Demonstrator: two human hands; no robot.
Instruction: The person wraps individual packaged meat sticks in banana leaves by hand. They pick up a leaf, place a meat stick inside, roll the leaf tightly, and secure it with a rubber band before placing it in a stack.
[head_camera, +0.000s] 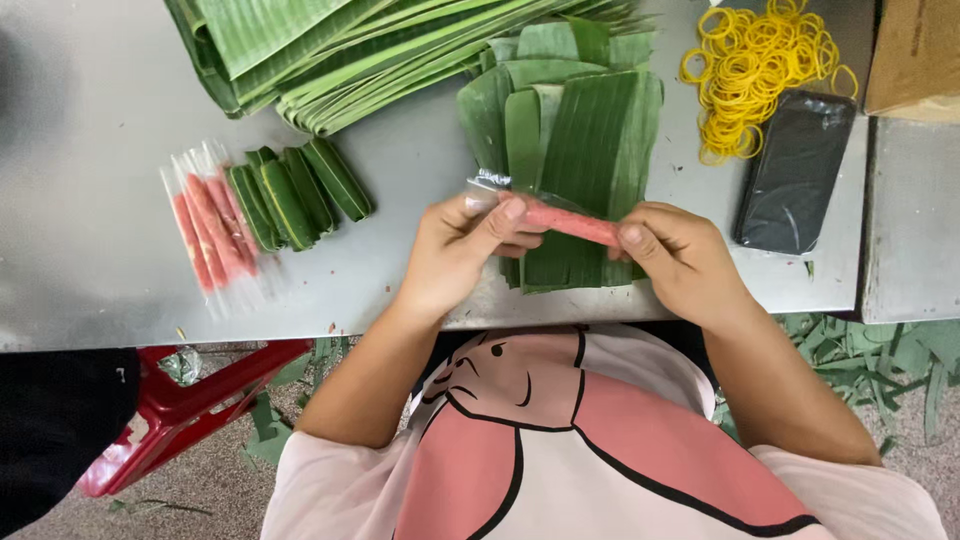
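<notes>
A pink sausage stick in clear plastic wrap (572, 222) is held level between both hands, just above a stack of cut banana leaf strips (585, 140) on the grey metal table (90, 200). My left hand (460, 250) pinches its left end, where the plastic twists off. My right hand (678, 258) grips its right end. To the left lie several plastic-wrapped pink sticks (208, 232) and several sticks rolled in green leaf (298, 192).
A big pile of long banana leaves (330, 50) covers the table's far side. Yellow rubber bands (757, 65) and a black phone (795, 172) lie at the right, beside a cardboard box (915, 55). A red plastic stool (190, 405) and leaf scraps are on the floor.
</notes>
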